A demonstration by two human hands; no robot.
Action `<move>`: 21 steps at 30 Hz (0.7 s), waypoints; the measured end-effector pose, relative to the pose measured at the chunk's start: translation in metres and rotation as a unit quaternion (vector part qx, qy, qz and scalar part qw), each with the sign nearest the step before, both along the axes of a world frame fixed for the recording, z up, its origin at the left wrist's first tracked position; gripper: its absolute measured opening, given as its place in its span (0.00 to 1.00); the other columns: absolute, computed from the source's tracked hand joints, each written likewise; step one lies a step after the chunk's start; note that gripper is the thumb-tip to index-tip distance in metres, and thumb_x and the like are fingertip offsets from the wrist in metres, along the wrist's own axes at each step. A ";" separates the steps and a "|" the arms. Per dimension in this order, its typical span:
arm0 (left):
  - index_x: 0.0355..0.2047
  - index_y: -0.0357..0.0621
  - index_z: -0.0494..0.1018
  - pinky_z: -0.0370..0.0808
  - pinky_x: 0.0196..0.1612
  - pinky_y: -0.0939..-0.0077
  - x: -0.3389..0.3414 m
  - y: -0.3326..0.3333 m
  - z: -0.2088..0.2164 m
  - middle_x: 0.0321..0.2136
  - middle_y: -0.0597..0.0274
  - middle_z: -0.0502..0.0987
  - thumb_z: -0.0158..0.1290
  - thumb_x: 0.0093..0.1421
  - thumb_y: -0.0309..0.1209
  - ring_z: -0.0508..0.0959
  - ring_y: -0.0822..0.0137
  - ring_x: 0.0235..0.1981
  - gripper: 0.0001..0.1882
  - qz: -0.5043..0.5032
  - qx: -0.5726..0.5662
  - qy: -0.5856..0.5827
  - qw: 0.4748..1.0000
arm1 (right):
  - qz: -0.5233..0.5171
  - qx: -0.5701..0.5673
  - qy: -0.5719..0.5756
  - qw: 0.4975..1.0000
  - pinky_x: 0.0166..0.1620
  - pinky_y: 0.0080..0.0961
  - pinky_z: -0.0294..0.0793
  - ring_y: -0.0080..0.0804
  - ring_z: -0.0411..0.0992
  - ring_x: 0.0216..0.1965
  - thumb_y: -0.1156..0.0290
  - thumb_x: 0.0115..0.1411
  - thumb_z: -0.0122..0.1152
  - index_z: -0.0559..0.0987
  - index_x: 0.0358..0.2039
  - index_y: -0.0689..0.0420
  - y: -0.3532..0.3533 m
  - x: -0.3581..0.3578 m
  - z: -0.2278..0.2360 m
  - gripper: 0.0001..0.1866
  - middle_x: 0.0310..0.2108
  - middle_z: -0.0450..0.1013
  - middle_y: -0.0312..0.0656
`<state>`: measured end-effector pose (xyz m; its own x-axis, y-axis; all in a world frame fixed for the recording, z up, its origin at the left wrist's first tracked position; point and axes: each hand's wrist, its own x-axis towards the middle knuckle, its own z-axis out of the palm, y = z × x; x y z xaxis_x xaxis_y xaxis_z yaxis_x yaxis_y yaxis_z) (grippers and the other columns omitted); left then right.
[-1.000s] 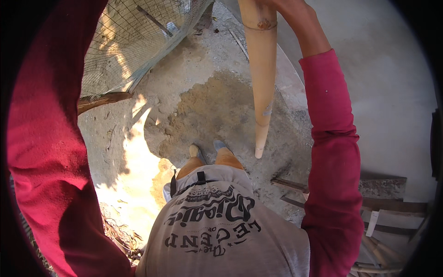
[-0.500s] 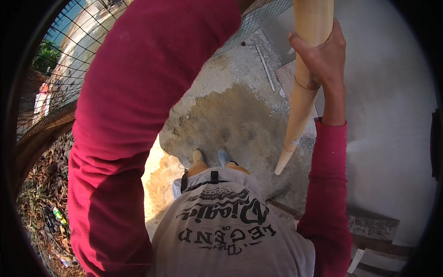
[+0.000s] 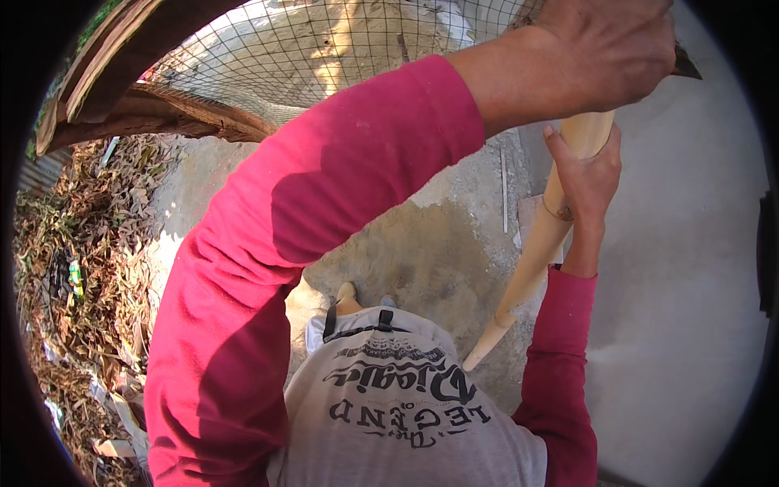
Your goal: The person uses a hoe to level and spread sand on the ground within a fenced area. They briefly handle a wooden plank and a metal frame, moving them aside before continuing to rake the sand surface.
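Note:
A long pale bamboo pole (image 3: pixel 526 272) slants from beneath my raised left hand down toward the floor at my right side. My right hand (image 3: pixel 591 174) grips it, thumb on one side and fingers round the other, just above a ringed joint. Higher up, my left hand (image 3: pixel 608 57) is closed in a fist over the pole's upper stretch and hides its top end. A dark pointed tip (image 3: pixel 688 65) sticks out beyond that fist on the right. What the left fingers are wrapped round stays hidden behind the hand.
Wire mesh (image 3: pixel 316 53) spans the far side, edged by rough wooden boards (image 3: pixel 122 65). Dry leaves and litter (image 3: pixel 89 268) lie at the left. A grey wall (image 3: pixel 682 268) rises at the right. Underfoot is a concrete floor (image 3: pixel 422 243) with a damp patch.
My left hand has come into view at the upper right, its forearm swinging across. The pole and my right hand have shifted slightly lower in view. The view has turned toward the mesh and leaves.

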<state>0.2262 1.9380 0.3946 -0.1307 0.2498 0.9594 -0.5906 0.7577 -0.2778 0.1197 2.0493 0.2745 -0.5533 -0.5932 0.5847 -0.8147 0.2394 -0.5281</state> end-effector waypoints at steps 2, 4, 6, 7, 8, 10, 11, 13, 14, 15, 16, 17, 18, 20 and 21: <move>0.29 0.39 0.80 0.68 0.53 0.56 0.020 0.015 -0.020 0.39 0.48 0.76 0.56 0.48 0.36 0.74 0.55 0.47 0.14 -0.085 -0.030 0.066 0.994 | -0.002 -0.011 -0.017 1.000 0.51 0.40 0.74 0.48 0.76 0.51 0.52 0.48 0.74 0.68 0.58 0.55 0.003 0.003 0.004 0.40 0.49 0.76 0.52; 0.32 0.37 0.78 0.70 0.54 0.56 0.064 0.051 -0.098 0.39 0.52 0.76 0.56 0.49 0.34 0.75 0.56 0.47 0.13 -0.140 0.076 -0.016 0.987 | 0.024 -0.073 0.056 0.996 0.53 0.42 0.71 0.48 0.71 0.55 0.51 0.48 0.76 0.67 0.59 0.56 0.015 0.016 -0.016 0.42 0.54 0.71 0.50; 0.36 0.36 0.77 0.71 0.55 0.55 0.122 0.087 -0.166 0.43 0.52 0.76 0.56 0.50 0.32 0.75 0.55 0.49 0.15 -0.146 0.178 -0.161 0.960 | -0.051 -0.119 0.239 0.962 0.56 0.44 0.68 0.48 0.67 0.57 0.50 0.49 0.77 0.67 0.59 0.57 0.017 0.030 -0.017 0.43 0.58 0.67 0.46; 0.39 0.34 0.75 0.70 0.54 0.57 0.152 0.089 -0.213 0.41 0.53 0.75 0.56 0.53 0.32 0.74 0.55 0.47 0.15 -0.156 0.269 -0.236 0.921 | -0.073 -0.147 0.259 0.952 0.57 0.46 0.67 0.48 0.66 0.57 0.52 0.49 0.78 0.68 0.58 0.59 0.018 0.045 -0.023 0.42 0.56 0.68 0.46; 0.42 0.36 0.74 0.69 0.52 0.60 0.189 0.089 -0.270 0.41 0.53 0.73 0.56 0.54 0.31 0.74 0.57 0.46 0.17 -0.119 0.384 -0.339 0.851 | -0.098 -0.177 0.274 0.940 0.58 0.47 0.65 0.48 0.65 0.56 0.53 0.50 0.78 0.68 0.57 0.60 0.019 0.066 -0.026 0.41 0.54 0.68 0.46; 0.48 0.42 0.73 0.69 0.53 0.58 0.288 0.108 -0.402 0.45 0.52 0.73 0.57 0.55 0.30 0.74 0.54 0.49 0.19 0.047 0.633 -0.354 0.687 | 0.051 -0.300 0.233 0.924 0.58 0.47 0.65 0.46 0.64 0.56 0.61 0.52 0.77 0.68 0.56 0.62 0.016 0.103 -0.046 0.37 0.52 0.67 0.48; 0.49 0.41 0.73 0.72 0.50 0.54 0.342 0.129 -0.459 0.44 0.50 0.74 0.57 0.56 0.33 0.76 0.48 0.48 0.20 0.112 0.768 -0.280 0.565 | 0.099 -0.291 0.226 0.924 0.57 0.47 0.66 0.46 0.65 0.55 0.65 0.52 0.77 0.69 0.55 0.63 0.017 0.122 -0.054 0.34 0.51 0.66 0.49; 0.49 0.43 0.76 0.70 0.58 0.52 0.451 0.190 -0.555 0.50 0.47 0.76 0.56 0.60 0.44 0.75 0.46 0.55 0.22 0.291 0.898 -0.073 0.321 | 0.216 -0.247 0.183 0.927 0.55 0.46 0.67 0.47 0.66 0.53 0.71 0.54 0.74 0.70 0.52 0.65 0.017 0.159 -0.088 0.29 0.50 0.66 0.50; 0.47 0.40 0.76 0.72 0.55 0.51 0.491 0.231 -0.581 0.48 0.43 0.78 0.56 0.59 0.43 0.77 0.46 0.52 0.22 0.347 0.898 0.087 0.256 | 0.280 -0.206 0.151 0.926 0.53 0.45 0.68 0.47 0.67 0.51 0.73 0.55 0.72 0.71 0.50 0.64 0.013 0.177 -0.112 0.25 0.49 0.67 0.50; 0.44 0.39 0.78 0.76 0.51 0.53 0.552 0.299 -0.627 0.45 0.38 0.79 0.56 0.58 0.42 0.80 0.46 0.49 0.20 0.404 0.850 0.234 0.243 | 0.344 -0.129 0.098 0.925 0.52 0.43 0.68 0.48 0.68 0.50 0.74 0.55 0.71 0.73 0.48 0.64 0.010 0.208 -0.126 0.23 0.47 0.67 0.50; 0.42 0.40 0.80 0.77 0.50 0.57 0.605 0.364 -0.656 0.43 0.37 0.80 0.55 0.58 0.41 0.81 0.48 0.48 0.19 0.447 0.762 0.450 0.132 | 0.407 -0.051 0.044 0.911 0.51 0.42 0.69 0.48 0.68 0.49 0.76 0.54 0.70 0.74 0.46 0.64 0.006 0.240 -0.140 0.20 0.46 0.67 0.50; 0.43 0.41 0.81 0.77 0.53 0.61 0.653 0.439 -0.668 0.45 0.39 0.80 0.59 0.56 0.43 0.80 0.49 0.51 0.21 0.441 0.886 0.004 0.145 | 0.473 -0.005 0.017 0.881 0.49 0.39 0.70 0.46 0.69 0.46 0.78 0.52 0.69 0.74 0.46 0.64 -0.001 0.263 -0.162 0.20 0.44 0.67 0.50; 0.38 0.41 0.82 0.79 0.45 0.61 0.651 0.449 -0.674 0.40 0.48 0.83 0.72 0.42 0.37 0.83 0.49 0.45 0.23 0.393 0.917 0.012 0.058 | 0.511 0.052 0.019 0.858 0.48 0.37 0.70 0.45 0.69 0.44 0.81 0.51 0.69 0.75 0.46 0.63 -0.008 0.273 -0.190 0.21 0.42 0.67 0.51; 0.40 0.44 0.82 0.80 0.42 0.59 0.657 0.486 -0.684 0.41 0.50 0.83 0.62 0.53 0.38 0.83 0.50 0.43 0.16 0.368 0.928 0.036 0.039 | 0.544 0.134 -0.010 0.828 0.44 0.37 0.72 0.43 0.69 0.38 0.86 0.50 0.62 0.76 0.44 0.63 -0.014 0.304 -0.232 0.19 0.38 0.67 0.48; 0.41 0.45 0.81 0.80 0.41 0.60 0.654 0.513 -0.699 0.41 0.48 0.83 0.57 0.57 0.39 0.84 0.50 0.41 0.15 0.425 0.889 0.169 0.019 | 0.558 0.190 -0.038 0.807 0.43 0.38 0.73 0.43 0.70 0.38 0.86 0.50 0.59 0.77 0.44 0.63 -0.020 0.326 -0.243 0.18 0.38 0.68 0.48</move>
